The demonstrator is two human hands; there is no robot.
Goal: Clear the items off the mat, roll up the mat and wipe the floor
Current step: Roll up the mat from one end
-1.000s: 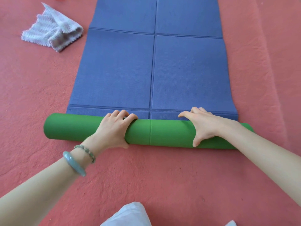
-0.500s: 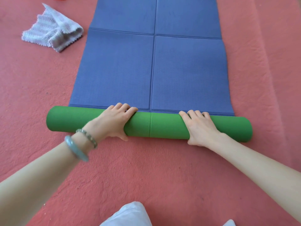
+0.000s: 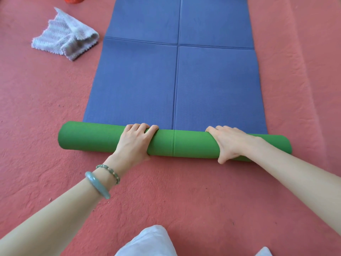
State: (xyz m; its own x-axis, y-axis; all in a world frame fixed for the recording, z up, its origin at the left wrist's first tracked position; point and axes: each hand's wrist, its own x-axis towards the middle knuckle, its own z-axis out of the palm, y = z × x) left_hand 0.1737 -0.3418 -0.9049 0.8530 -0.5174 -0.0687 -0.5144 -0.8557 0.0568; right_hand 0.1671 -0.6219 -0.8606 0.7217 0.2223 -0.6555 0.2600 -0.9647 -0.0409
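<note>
Rolling is the step I read here. The mat [image 3: 212, 85] is partly wound, and its green roll [image 3: 186, 143] lies crosswise on the red floor [image 3: 184, 191], long axis running left to right in front of me. The blue unrolled stretch runs straight away toward the floor's far edge. My left hand [image 3: 133, 143] wraps the roll left of its centre seam, fingers curled over the top and thumb tucked at the near side. My right hand [image 3: 231, 143] wraps it right of the seam, thumb pointing down the near face. They sit about evenly either side, neither one nearer. I judge the push must go forward, square to that axis, because uneven pressure would skew the winding. A grey cloth [image 3: 64, 41] lies on the floor just off the mat's left edge.
</note>
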